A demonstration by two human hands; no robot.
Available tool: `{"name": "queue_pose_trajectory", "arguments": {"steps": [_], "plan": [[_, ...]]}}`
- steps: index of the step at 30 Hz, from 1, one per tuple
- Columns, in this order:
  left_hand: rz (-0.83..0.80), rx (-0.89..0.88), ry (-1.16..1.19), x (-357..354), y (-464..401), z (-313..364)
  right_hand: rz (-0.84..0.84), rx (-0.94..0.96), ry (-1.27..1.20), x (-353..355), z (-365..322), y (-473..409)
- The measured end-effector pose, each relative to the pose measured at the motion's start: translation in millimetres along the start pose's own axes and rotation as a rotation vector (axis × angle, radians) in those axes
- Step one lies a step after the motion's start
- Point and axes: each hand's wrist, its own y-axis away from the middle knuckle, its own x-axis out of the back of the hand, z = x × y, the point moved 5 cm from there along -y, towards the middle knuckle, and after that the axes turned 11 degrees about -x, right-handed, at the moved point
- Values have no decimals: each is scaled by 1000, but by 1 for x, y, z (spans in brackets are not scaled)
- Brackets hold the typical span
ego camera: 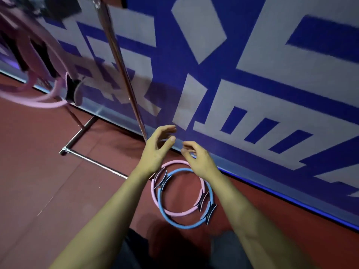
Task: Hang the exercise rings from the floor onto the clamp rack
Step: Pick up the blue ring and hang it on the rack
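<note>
**Two rings lying on the floor beneath empty hands**

At the far left, blurred pink foam rings (37, 98) are hanging on the chrome metal clamp rack (118, 61), whose base bars are resting on the dark red floor (38, 171) against the blue-and-white patterned wall banner (252, 74). The left hand (155, 150) is reaching forward with fingers spread loosely and thumb raised, gripping nothing, just beside the rack's upright pole. Below and between both wrists, a pink exercise ring with dark padded handles (178, 212) is lying flat on the floor, overlapped by a blue exercise ring with dark padded handles (174, 222). The right hand (196, 158) is hovering over the rings' far edge, fingers curled slightly inward, empty, apart from both rings.
</note>
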Motion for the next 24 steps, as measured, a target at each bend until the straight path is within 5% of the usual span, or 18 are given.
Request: {"name": "queue_pose_trajectory", "arguments": {"steps": [11,17,24], "plan": [[21,11,-26,-6,44,-243,-79,-64,-3,-179,212,-128],[38,9,-26,-8,70,-282,-162,-218,-101,-279,302,-157],[22,22,-49,-6,76,-282,-149,-649,-218,-360,379,-154]]}}
